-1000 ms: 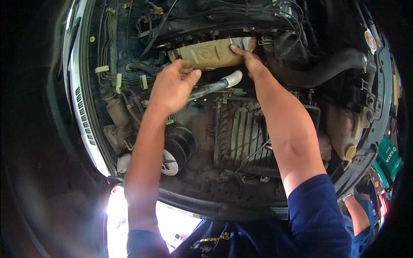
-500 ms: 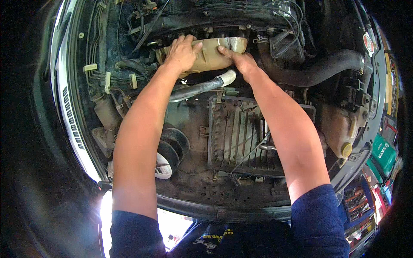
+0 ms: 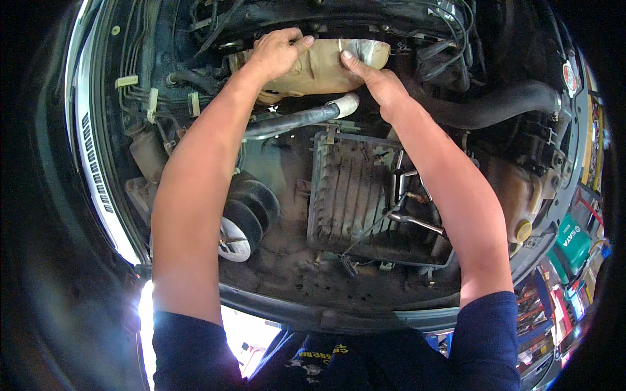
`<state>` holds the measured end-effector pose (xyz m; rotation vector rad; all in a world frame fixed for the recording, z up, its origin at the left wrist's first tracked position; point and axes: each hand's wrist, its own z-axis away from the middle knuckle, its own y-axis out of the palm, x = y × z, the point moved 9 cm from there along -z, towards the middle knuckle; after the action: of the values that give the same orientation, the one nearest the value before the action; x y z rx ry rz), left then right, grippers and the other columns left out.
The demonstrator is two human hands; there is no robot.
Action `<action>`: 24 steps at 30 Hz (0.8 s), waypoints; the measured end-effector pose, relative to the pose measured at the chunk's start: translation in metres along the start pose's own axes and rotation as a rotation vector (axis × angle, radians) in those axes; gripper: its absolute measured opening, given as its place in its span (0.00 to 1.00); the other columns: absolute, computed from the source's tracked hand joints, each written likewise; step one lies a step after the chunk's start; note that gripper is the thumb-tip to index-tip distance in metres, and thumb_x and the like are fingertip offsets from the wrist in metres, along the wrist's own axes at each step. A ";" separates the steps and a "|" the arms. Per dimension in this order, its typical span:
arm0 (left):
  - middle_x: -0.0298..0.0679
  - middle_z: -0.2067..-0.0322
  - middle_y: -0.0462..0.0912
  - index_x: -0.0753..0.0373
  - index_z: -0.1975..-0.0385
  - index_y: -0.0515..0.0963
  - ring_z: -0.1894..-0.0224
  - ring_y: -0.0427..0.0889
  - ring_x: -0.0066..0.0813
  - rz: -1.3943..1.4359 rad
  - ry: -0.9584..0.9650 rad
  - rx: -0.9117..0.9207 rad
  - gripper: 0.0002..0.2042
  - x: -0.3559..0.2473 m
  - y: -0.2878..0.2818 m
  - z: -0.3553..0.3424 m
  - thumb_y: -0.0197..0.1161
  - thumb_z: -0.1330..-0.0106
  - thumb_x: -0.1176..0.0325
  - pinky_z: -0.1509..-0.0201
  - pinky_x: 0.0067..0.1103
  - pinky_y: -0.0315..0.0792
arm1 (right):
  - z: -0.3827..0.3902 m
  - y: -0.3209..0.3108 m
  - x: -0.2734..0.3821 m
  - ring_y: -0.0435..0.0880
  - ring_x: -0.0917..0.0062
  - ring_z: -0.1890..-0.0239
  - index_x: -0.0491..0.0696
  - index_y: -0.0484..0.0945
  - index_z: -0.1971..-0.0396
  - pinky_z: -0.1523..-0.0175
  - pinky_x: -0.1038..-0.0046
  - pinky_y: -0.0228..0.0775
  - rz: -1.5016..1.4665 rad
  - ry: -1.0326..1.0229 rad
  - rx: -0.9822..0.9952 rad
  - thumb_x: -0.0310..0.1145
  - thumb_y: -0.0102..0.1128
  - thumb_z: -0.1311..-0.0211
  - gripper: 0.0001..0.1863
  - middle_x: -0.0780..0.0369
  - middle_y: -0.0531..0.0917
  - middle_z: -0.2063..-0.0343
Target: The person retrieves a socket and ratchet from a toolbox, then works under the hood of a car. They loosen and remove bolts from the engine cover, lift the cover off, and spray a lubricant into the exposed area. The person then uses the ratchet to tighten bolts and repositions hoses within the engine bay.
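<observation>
In a car's engine bay, both of my arms reach forward to a tan, curved metal heat shield [image 3: 319, 73] with bare silvery patches at its right end. My left hand [image 3: 277, 53] is closed over its left upper edge, thumb pointing right. Its right end is in my right hand [image 3: 380, 83], the thumb pressed on the front face and the fingers hidden behind. Just below the shield runs a dark pipe [image 3: 293, 122] with a pale sleeve at its right end. What lies behind the shield is hidden.
A ribbed black airbox base [image 3: 349, 189] lies below the hands, with ratchet tools [image 3: 417, 223] in it. A thick black hose [image 3: 492, 107] curves on the right, above a reservoir with a yellow cap [image 3: 523, 229]. Black cylindrical part [image 3: 251, 205] sits left; toolboxes [image 3: 567, 244] stand outside, far right.
Both hands and the heat shield sit slightly higher in the picture, and the view has shifted a little. More of the tools in the airbox base now shows beside my right forearm.
</observation>
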<state>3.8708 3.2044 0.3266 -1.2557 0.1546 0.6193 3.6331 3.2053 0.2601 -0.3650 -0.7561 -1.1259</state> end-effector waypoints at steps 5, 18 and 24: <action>0.51 0.51 0.88 0.58 0.49 0.87 0.44 0.85 0.53 -0.012 -0.036 0.040 0.25 0.001 -0.003 -0.005 0.61 0.27 0.42 0.38 0.40 0.75 | -0.003 0.005 0.003 0.73 0.58 0.29 0.30 0.74 0.35 0.25 0.60 0.62 -0.008 -0.015 0.022 0.72 0.79 0.54 0.62 0.45 0.78 0.34; 0.48 0.63 0.90 0.58 0.60 0.89 0.55 0.88 0.50 0.153 0.050 -0.272 0.22 -0.056 -0.031 0.031 0.68 0.33 0.42 0.44 0.37 0.77 | 0.034 -0.018 0.024 0.70 0.66 0.30 0.37 0.71 0.30 0.25 0.62 0.54 -0.133 -0.042 0.013 0.72 0.69 0.42 0.56 0.53 0.77 0.34; 0.47 0.68 0.89 0.59 0.61 0.89 0.63 0.87 0.39 0.097 0.065 -0.317 0.20 -0.054 -0.048 0.018 0.69 0.31 0.46 0.53 0.33 0.78 | 0.034 -0.013 0.048 0.71 0.64 0.31 0.37 0.70 0.29 0.28 0.61 0.58 -0.041 -0.046 -0.070 0.75 0.67 0.43 0.59 0.53 0.77 0.34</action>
<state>3.8471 3.1934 0.3960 -1.5825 0.1771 0.7062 3.6196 3.1880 0.3163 -0.4376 -0.7685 -1.1880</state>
